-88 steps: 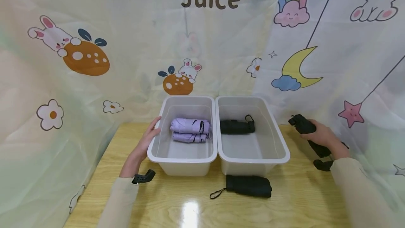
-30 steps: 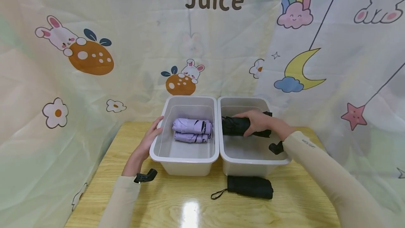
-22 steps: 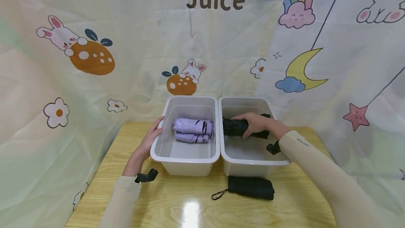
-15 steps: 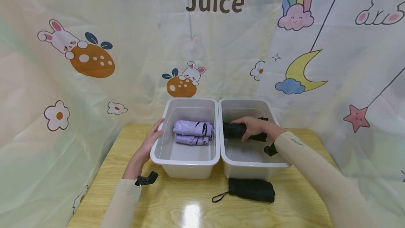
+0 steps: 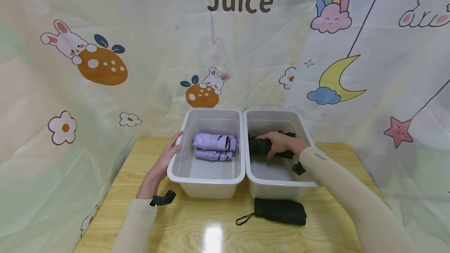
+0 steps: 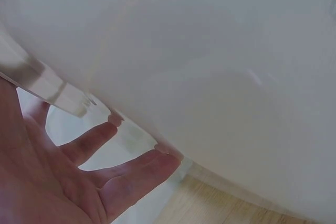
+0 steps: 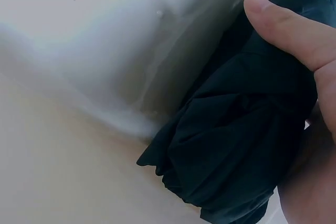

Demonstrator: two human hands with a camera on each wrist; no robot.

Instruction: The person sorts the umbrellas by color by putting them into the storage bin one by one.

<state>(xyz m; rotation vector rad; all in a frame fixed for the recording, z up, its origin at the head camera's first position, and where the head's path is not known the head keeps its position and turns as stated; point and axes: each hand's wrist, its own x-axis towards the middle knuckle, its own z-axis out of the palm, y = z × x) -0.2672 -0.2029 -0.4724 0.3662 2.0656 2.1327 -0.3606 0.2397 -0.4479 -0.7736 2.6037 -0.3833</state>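
My right hand [image 5: 279, 142] grips a folded black umbrella [image 5: 260, 146] low inside the right-hand bin [image 5: 281, 183]. In the right wrist view the thumb lies along the crumpled black cloth of this umbrella [image 7: 236, 114], and the other fingers are mostly hidden. Another black umbrella in that bin is mostly hidden by the held one and the hand. My left hand [image 5: 168, 155] rests its extended fingers against the outer left side of the left-hand bin [image 5: 207, 180]; the left wrist view shows the fingertips [image 6: 168, 156] at its wall. Two folded lilac umbrellas [image 5: 214, 142] lie in that bin.
A folded black umbrella [image 5: 280, 211] with a wrist loop lies on the wooden table [image 5: 168, 225] in front of the right-hand bin. The two pale bins stand side by side. Behind them hangs a printed cloth [image 5: 151, 50].
My right hand has carried the black umbrella from the table's right side into the right-hand bin and lowered it slightly further left there. The left hand stays at the left-hand bin.
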